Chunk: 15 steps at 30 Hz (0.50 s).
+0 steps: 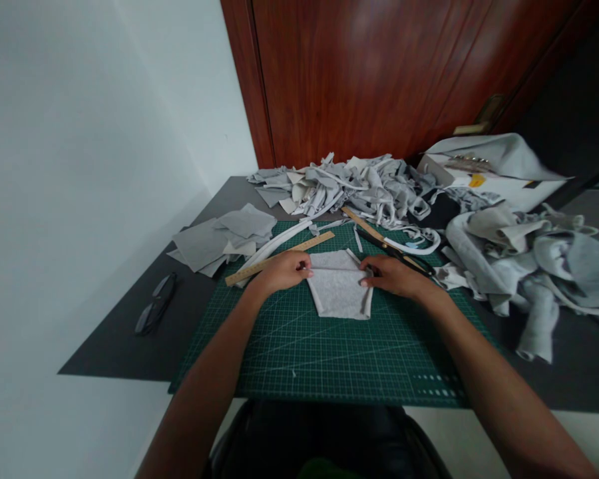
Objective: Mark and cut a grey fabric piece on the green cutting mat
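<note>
A small grey fabric piece (338, 286) lies folded on the green cutting mat (329, 352). My left hand (284, 269) pinches its upper left corner. My right hand (389, 275) grips its upper right corner. Both hands rest on the mat with fingers closed on the cloth. A wooden ruler (279, 258) lies just behind my left hand, and black scissors (399, 256) lie behind my right hand beside a second wooden ruler (362, 226).
A heap of grey fabric scraps (359, 186) sits at the back of the dark table. Larger grey cloth (534, 266) piles at the right. Cut grey squares (224, 239) are stacked at the left, near folded glasses (154, 305). A wooden door (394, 73) stands behind.
</note>
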{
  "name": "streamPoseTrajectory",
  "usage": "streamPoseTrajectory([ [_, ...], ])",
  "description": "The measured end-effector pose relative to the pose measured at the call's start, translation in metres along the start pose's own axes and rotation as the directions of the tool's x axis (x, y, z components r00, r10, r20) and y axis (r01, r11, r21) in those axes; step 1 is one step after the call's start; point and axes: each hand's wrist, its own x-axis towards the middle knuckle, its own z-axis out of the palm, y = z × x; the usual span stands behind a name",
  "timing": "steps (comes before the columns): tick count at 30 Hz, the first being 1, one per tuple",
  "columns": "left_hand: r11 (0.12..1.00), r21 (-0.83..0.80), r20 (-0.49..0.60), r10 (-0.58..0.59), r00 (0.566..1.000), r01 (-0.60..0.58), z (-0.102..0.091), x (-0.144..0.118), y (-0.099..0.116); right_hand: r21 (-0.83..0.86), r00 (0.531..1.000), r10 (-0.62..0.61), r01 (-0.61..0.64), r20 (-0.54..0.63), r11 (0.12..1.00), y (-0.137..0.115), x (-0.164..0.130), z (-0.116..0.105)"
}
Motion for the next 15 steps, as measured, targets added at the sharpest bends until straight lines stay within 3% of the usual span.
streamPoseTrajectory([
  [5, 0.980, -0.194, -0.097, -0.052, 0.994, 0.032, -0.001, 0.005, 0.001, 0.029, 0.998, -0.014, 0.016, -0.064, 0.999, 0.001, 0.004, 0.001],
  [9, 0.938, -0.346, -0.239, -0.096, 0.966, 0.007, -0.007, 0.007, 0.003, 0.171, 0.964, -0.068, 0.114, -0.256, 0.979, -0.011, 0.004, 0.000],
  [13, 0.853, -0.519, -0.390, -0.171, 0.905, -0.062, -0.007, 0.010, 0.004, 0.466, 0.896, -0.007, 0.238, -0.444, 0.852, -0.028, 0.001, -0.001],
  [15, 0.755, -0.649, -0.395, -0.229, 0.890, -0.094, -0.002, 0.011, 0.008, 0.568, 0.873, 0.041, 0.280, -0.487, 0.774, -0.034, 0.000, 0.001],
])
